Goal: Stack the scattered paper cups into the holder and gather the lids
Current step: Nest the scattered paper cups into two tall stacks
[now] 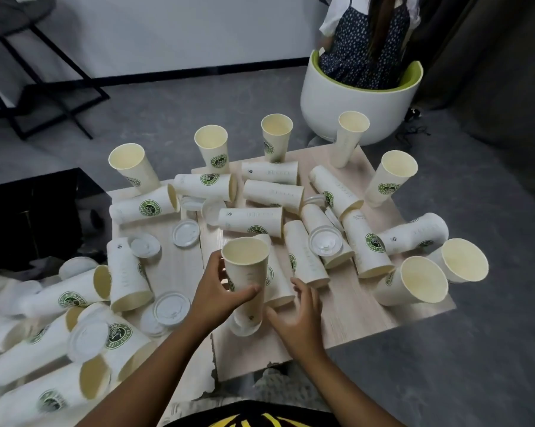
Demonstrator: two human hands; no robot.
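My left hand (217, 291) grips an upright white paper cup (247, 266) with a green logo near the front middle of the light wooden table (352, 315). The cup's base sits at a lid (244, 329). My right hand (300, 312) hovers just right of the cup's lower part, fingers loosely spread, holding nothing. Several more cups lie on their sides across the table, such as one (250, 220) behind the held cup; others stand upright along the far edge (212, 147) and at the right (414, 285). White plastic lids lie among them (185, 233) (325, 243) (171, 309). No holder is visible.
A heap of cups (75, 340) and lids spills over the table's left front corner. A black box (35, 217) stands on the floor at the left. A person sits in a white and green tub chair (358, 97) behind the table. Black frame legs (44, 87) stand far left.
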